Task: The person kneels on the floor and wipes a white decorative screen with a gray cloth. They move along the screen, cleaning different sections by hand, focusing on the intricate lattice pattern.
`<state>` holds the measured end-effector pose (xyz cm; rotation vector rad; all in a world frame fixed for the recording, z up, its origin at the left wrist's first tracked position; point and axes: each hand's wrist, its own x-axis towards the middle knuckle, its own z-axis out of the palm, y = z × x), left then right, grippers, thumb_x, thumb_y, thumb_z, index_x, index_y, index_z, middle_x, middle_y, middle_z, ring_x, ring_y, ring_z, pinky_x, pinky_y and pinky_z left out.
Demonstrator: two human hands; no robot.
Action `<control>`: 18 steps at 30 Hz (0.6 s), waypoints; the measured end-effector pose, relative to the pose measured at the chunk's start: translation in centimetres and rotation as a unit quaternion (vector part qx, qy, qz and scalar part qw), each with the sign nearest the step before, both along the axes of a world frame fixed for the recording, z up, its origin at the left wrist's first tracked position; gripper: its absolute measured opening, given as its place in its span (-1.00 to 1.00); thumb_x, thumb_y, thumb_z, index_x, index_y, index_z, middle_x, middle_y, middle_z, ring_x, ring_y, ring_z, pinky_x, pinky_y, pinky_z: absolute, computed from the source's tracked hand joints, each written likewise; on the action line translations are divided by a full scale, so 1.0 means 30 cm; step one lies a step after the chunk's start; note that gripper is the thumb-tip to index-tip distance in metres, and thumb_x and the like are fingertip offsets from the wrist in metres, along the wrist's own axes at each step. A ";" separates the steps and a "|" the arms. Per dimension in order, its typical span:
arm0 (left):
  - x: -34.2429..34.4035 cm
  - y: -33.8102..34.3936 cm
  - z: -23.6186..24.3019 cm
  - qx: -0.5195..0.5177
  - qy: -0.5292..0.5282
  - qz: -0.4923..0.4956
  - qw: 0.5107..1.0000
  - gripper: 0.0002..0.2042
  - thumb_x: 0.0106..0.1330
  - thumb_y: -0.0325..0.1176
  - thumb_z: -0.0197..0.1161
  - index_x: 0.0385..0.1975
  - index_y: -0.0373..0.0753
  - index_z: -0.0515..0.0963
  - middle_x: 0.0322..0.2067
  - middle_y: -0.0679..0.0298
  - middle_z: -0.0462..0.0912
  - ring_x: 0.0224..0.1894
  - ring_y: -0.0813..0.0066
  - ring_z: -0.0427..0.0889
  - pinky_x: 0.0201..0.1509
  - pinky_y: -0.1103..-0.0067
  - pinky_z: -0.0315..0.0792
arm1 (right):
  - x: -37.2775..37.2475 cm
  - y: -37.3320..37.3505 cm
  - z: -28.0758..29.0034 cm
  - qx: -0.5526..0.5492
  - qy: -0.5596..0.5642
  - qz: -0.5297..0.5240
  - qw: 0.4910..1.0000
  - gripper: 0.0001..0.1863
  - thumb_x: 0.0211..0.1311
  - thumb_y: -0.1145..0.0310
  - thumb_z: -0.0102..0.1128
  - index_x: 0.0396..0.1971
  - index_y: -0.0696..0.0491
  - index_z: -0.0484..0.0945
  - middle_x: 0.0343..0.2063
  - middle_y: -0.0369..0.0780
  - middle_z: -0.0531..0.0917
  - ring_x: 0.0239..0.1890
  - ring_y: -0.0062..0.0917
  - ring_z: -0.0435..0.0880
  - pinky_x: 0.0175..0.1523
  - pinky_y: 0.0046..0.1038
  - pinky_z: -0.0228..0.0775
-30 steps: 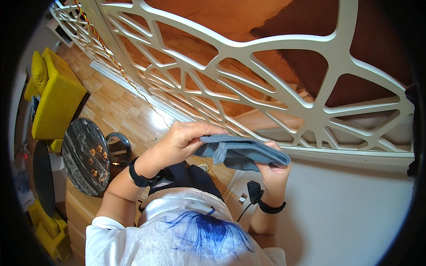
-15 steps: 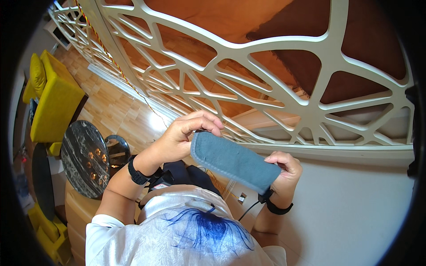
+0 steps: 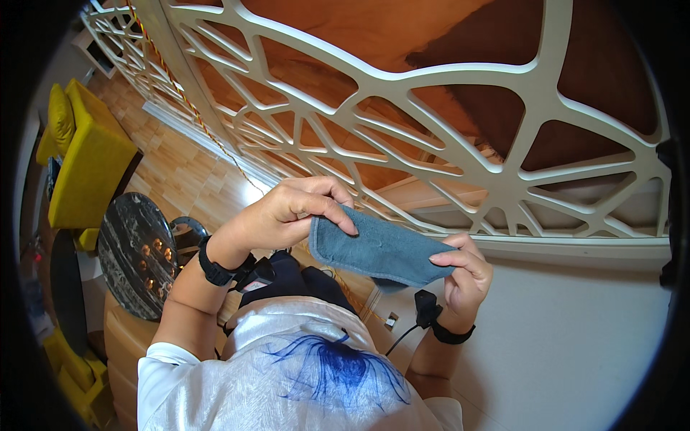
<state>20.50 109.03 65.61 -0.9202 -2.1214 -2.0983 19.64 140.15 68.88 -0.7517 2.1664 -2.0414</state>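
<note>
A folded grey-blue cloth [image 3: 377, 244] with a stitched edge is stretched between my two hands, in front of the white lattice screen. My left hand [image 3: 305, 208] pinches its left end, the thumb and fingers closed near the top corner. At the other end my right hand [image 3: 466, 273] grips the cloth between thumb and fingers. A lower layer of the cloth hangs a little below its bottom edge. Each wrist wears a black strap with a small black device; a cable runs from the device [image 3: 428, 309] by my right wrist.
The white lattice screen [image 3: 503, 176] stands just beyond my hands, with orange and brown surfaces behind it. To the left are a black marbled round table [image 3: 136, 255], a yellow armchair [image 3: 90, 161] and a tan leather seat [image 3: 129, 352]. A twisted red-yellow cord [image 3: 169, 79] hangs beside the screen.
My left thumb has come over the front of the cloth. The cloth has bent and its lower layer now shows beneath. The fingers of my right hand have shifted onto its right end.
</note>
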 end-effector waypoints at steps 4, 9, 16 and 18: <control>-0.002 -0.004 0.007 0.016 0.023 -0.019 0.999 -0.79 0.14 -0.50 0.29 -0.20 -0.23 0.68 -0.17 0.21 0.54 -0.07 0.31 0.54 0.00 0.46 0.44 | -0.018 -0.017 0.003 -0.007 0.061 0.007 0.998 -0.72 -0.05 0.74 -0.01 -0.37 0.27 0.66 -0.36 -0.10 0.55 -0.26 -0.46 0.49 -0.13 -0.55 0.30; -0.013 0.033 -0.011 0.012 0.003 0.035 0.999 -0.74 0.10 -0.43 0.46 -0.21 -0.27 0.63 -0.19 0.20 0.50 -0.07 0.38 0.51 -0.01 0.48 0.41 | 0.001 -0.076 -0.008 0.006 0.020 -0.063 0.998 -0.63 -0.09 0.81 0.23 -0.19 0.25 0.61 -0.21 -0.16 0.49 -0.19 -0.50 0.49 -0.04 -0.52 0.35; -0.037 0.065 -0.075 0.109 -0.120 0.088 0.983 -0.54 0.09 -0.60 0.40 0.05 -0.20 0.56 0.10 0.20 0.42 0.10 0.42 0.49 0.12 0.54 0.51 | -0.023 -0.080 0.008 0.119 -0.051 -0.099 0.987 -0.62 0.02 0.82 0.21 -0.13 0.24 0.43 -0.10 -0.20 0.49 -0.11 -0.61 0.47 0.03 -0.59 0.35; -0.053 0.059 -0.102 0.059 -0.122 0.098 0.986 -0.52 0.09 -0.60 0.40 0.07 -0.22 0.54 0.12 0.20 0.42 0.10 0.44 0.50 0.09 0.52 0.53 | -0.031 -0.071 0.007 0.113 -0.063 -0.068 0.989 -0.65 0.13 0.75 0.18 -0.07 0.22 0.38 -0.13 -0.20 0.51 -0.11 -0.62 0.46 0.03 -0.59 0.34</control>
